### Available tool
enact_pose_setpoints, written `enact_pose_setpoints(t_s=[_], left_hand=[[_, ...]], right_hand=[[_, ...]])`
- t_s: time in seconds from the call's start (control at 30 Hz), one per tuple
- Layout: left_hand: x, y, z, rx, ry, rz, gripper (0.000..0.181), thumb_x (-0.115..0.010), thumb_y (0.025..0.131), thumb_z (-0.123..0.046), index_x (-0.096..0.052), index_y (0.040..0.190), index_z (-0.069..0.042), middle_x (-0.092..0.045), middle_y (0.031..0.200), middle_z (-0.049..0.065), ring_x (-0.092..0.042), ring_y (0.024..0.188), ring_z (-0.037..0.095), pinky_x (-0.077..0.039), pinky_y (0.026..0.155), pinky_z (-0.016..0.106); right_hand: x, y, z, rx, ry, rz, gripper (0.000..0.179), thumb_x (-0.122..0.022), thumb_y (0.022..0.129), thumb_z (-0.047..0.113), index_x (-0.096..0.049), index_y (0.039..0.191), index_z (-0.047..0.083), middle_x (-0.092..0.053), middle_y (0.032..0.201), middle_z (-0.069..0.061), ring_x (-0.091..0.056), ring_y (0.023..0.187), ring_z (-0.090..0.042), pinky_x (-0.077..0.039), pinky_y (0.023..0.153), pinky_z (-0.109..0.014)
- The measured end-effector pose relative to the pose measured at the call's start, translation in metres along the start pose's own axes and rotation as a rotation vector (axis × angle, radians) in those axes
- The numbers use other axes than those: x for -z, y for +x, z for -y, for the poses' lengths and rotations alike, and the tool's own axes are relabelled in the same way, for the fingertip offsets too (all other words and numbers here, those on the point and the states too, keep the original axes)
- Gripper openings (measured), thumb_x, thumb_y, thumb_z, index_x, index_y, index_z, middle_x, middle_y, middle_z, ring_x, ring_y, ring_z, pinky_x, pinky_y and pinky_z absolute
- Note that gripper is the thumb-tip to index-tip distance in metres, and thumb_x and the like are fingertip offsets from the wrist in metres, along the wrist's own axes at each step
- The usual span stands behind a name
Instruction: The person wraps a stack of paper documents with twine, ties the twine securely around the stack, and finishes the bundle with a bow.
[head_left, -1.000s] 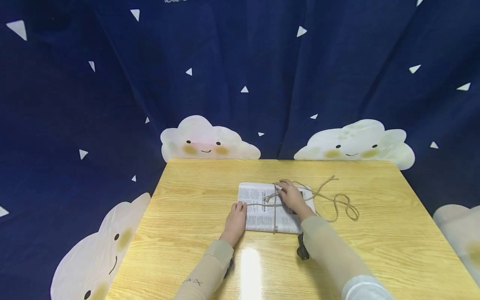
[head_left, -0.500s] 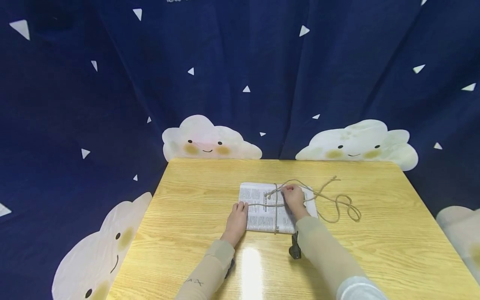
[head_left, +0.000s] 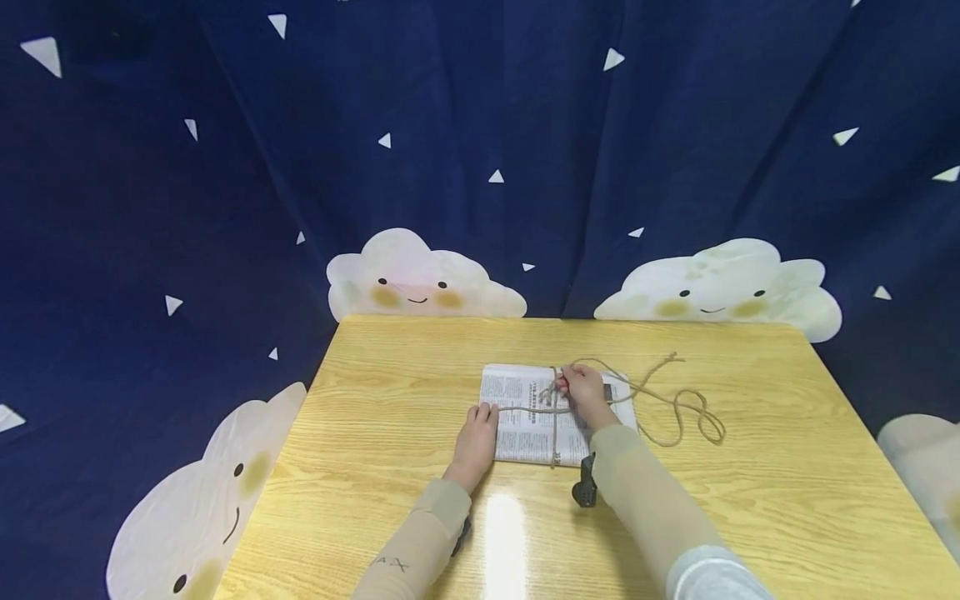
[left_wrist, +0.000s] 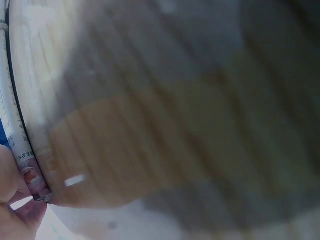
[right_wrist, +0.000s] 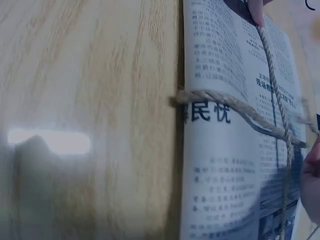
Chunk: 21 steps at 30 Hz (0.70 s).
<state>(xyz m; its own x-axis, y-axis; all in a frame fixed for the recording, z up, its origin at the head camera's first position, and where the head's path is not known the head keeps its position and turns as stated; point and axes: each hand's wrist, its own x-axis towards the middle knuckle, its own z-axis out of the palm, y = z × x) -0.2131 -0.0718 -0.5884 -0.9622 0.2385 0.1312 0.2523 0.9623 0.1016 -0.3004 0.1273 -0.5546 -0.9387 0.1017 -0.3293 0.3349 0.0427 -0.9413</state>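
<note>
At the far left, a smiling white cloud [head_left: 176, 504] printed on the dark blue curtain [head_left: 442, 92] rises beside the edge of the wooden table [head_left: 397, 400]. My left sleeve [head_left: 408, 533], beige with a few dark marks, comes in from the near side, with a black device [head_left: 461, 536] showing at that wrist. My left hand [head_left: 472, 437] lies along the left edge of the newspaper bundle [head_left: 523, 435], its fingers laid out over the paper; one fingertip touches the rope [head_left: 555, 437] there. The bundle sits flat near the middle of the table, printed side up. One strand of rope runs left to right across it and another near to far, and the two cross on top, close to the middle. A frayed end, a little blurred, sticks out just left of my right hand [head_left: 581, 387], which is over the right half of the bundle, near its far edge. Its thumb and fingers are curled together, pinching the rope. My two hands are apart, with the crossing between them. Nearer to me, a second black device [head_left: 585, 482] hangs by my right sleeve [head_left: 656, 504]. Farther right, loose rope curls over the table, its other frayed end pointing to the far side.
</note>
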Motion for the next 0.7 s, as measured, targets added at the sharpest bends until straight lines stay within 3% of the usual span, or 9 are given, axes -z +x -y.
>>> enact_pose_setpoints(t_s=[0.23, 0.37, 0.57, 0.7], left_hand=[[0.0009, -0.0001, -0.0005, 0.002, -0.010, 0.005, 0.040, -0.045, 0.090, 0.002, -0.049, 0.129, -0.001, -0.048, 0.124, 0.011, -0.043, 0.115, 0.026, -0.041, 0.097, 0.030], [0.0017, 0.0002, -0.0010, 0.004, -0.011, 0.013, 0.040, -0.045, 0.090, 0.001, -0.049, 0.130, -0.001, -0.047, 0.125, 0.011, -0.042, 0.116, 0.026, -0.040, 0.098, 0.030], [0.0023, 0.0000, -0.0019, 0.010, -0.020, 0.020, 0.040, -0.045, 0.091, 0.001, -0.048, 0.130, -0.001, -0.047, 0.125, 0.011, -0.042, 0.116, 0.026, -0.040, 0.098, 0.030], [0.0021, -0.0003, -0.0017, 0.009, -0.028, 0.008, 0.039, -0.045, 0.090, 0.002, -0.050, 0.129, -0.001, -0.048, 0.124, 0.011, -0.043, 0.115, 0.026, -0.041, 0.097, 0.031]], right_hand=[[-0.0034, 0.0021, 0.0044, 0.189, -0.221, 0.059, 0.023, -0.054, 0.091, 0.004, -0.059, 0.110, -0.007, -0.062, 0.095, -0.024, -0.060, 0.074, -0.021, -0.051, 0.065, -0.027], [-0.0027, 0.0015, 0.0051, 0.302, -0.420, 0.120, 0.020, -0.057, 0.089, 0.004, -0.063, 0.106, -0.005, -0.063, 0.089, -0.018, -0.060, 0.074, -0.021, -0.050, 0.063, -0.027], [-0.0009, 0.0030, 0.0033, 0.497, -0.649, 0.178, 0.013, -0.059, 0.088, 0.003, -0.067, 0.098, 0.002, -0.063, 0.101, -0.012, -0.059, 0.093, -0.026, -0.050, 0.078, -0.037], [0.0013, 0.0036, 0.0036, 0.583, -0.788, 0.272, 0.011, -0.060, 0.086, 0.002, -0.068, 0.093, 0.005, -0.064, 0.098, -0.009, -0.059, 0.092, -0.026, -0.050, 0.077, -0.038]])
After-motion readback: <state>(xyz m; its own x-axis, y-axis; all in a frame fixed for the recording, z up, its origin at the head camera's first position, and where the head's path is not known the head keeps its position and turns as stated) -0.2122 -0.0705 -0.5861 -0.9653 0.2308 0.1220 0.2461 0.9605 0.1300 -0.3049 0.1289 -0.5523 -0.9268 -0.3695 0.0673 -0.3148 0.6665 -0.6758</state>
